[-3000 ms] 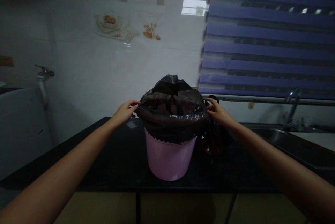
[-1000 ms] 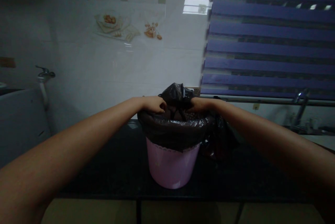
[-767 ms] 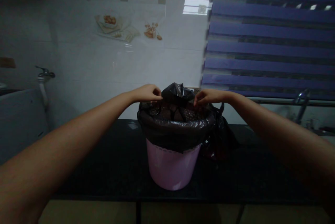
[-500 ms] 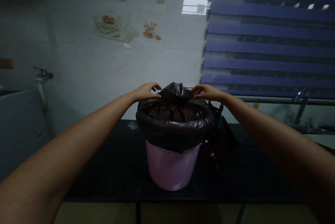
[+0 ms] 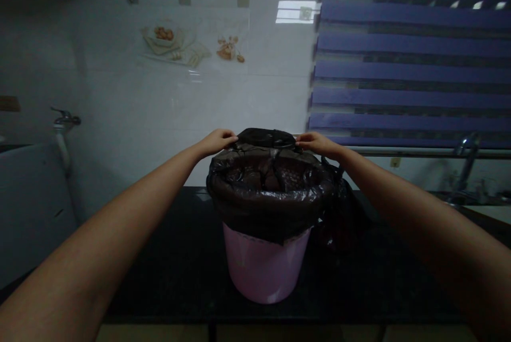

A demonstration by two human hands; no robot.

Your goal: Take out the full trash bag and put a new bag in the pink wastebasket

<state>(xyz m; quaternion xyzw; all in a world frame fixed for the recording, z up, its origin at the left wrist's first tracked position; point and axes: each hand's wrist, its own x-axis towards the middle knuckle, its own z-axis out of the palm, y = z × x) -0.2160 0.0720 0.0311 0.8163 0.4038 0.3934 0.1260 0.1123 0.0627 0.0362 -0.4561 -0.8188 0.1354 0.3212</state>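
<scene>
A pink trash can point(image 5: 265, 270) stands upright on the dark countertop. A black garbage bag point(image 5: 267, 214) lines it, folded over the front rim and hanging down outside. At the far side, the bag's edge is held up between my two hands. My left hand point(image 5: 217, 142) pinches that edge at its left end, and my right hand point(image 5: 317, 143) pinches it at the right end. Inside the can the bag lies loosely, with the perforated wall showing through. A second bunch of black plastic point(image 5: 343, 219) lies against the can's right side.
The dark countertop point(image 5: 167, 262) runs the full width, its front edge near me. Behind it rises a tiled wall point(image 5: 191, 97). A wall tap point(image 5: 66, 118) is at the left, a sink faucet point(image 5: 467, 161) at the right, below a purple striped blind point(image 5: 411, 70).
The far edge of the bag, bunched up before, is now stretched flatter and lower across the back rim. My left hand has shifted slightly left, and the can appears a little lower in view.
</scene>
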